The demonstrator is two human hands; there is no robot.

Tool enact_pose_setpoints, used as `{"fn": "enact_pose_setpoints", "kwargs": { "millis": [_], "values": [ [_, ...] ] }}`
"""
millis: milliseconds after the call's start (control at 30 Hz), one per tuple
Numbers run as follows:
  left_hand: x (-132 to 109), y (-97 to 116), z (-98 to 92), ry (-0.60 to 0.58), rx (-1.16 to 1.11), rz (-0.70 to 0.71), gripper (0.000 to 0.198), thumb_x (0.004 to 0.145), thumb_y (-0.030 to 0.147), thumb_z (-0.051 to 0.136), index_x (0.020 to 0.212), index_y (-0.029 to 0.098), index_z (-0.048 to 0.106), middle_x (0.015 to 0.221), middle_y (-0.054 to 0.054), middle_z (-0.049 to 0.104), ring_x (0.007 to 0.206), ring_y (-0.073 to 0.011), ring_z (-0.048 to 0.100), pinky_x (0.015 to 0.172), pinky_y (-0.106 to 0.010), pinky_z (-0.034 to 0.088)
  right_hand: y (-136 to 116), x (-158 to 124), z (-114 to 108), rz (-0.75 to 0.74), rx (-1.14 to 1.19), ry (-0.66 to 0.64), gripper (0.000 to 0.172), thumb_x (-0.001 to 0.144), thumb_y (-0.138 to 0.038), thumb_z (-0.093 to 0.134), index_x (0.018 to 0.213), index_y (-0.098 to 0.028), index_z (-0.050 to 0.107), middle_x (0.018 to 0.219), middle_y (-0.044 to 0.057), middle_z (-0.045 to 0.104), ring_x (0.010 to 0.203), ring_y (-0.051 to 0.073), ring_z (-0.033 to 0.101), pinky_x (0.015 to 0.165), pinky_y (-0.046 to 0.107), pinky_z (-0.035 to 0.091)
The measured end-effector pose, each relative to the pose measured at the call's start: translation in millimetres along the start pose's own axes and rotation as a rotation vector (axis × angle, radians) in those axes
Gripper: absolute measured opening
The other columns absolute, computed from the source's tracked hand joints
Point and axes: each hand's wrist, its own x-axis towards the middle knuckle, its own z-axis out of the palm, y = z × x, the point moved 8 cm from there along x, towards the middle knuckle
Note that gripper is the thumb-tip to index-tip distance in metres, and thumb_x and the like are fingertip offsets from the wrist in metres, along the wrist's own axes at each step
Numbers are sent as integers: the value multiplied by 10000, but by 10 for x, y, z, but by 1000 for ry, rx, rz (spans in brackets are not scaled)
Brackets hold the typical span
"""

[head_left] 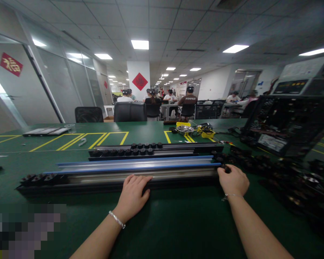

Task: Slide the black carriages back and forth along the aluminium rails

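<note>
- My left hand [133,198]: loosely spread, fingers on the black rail [178,182].
- My right hand [234,181]: pinching a small black part [227,168] at rail's right end.
- Black knobs [39,178]: rail's left end.

Toward the right of the green table [178,226] I see an opened black computer case [272,142], with a pale boxy device [294,70] above it. Near the far edge sits a shiny metal bowl [185,129], a tangle of dark cable [205,127] beside it. Beyond are a black-backed chair [130,112], a mesh chair [89,114], a red diamond sign [139,81] on a white pillar [132,70], and a seated person [189,99] in a brown "PUMPKIN" top.
</note>
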Motion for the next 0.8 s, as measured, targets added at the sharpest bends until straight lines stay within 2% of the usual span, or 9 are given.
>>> {"fn": "enact_pose_setpoints", "kwargs": {
  "millis": [267, 800],
  "values": [
    [1, 13, -14, -2, -3, 3, 378, 771, 220, 494, 1141, 298, 506, 1046, 6, 620, 990, -184, 517, 966, -417, 259, 61, 22, -19, 17, -11, 39, 346, 676, -313, 468, 914, -145, 655, 944, 99, 644, 828, 237, 556, 739, 348, 405],
    [-4, 9, -7, -10, -13, 1, 377, 779, 219, 475, 1147, 293, 499, 1055, -3, 615, 994, -188, 512, 971, -425, 253, 160, 60, 5, 59, 29, 32, 359, 686, -311, 462, 955, -154, 640, 985, 96, 615, 838, 234, 524, 740, 346, 394]
  ]
}}
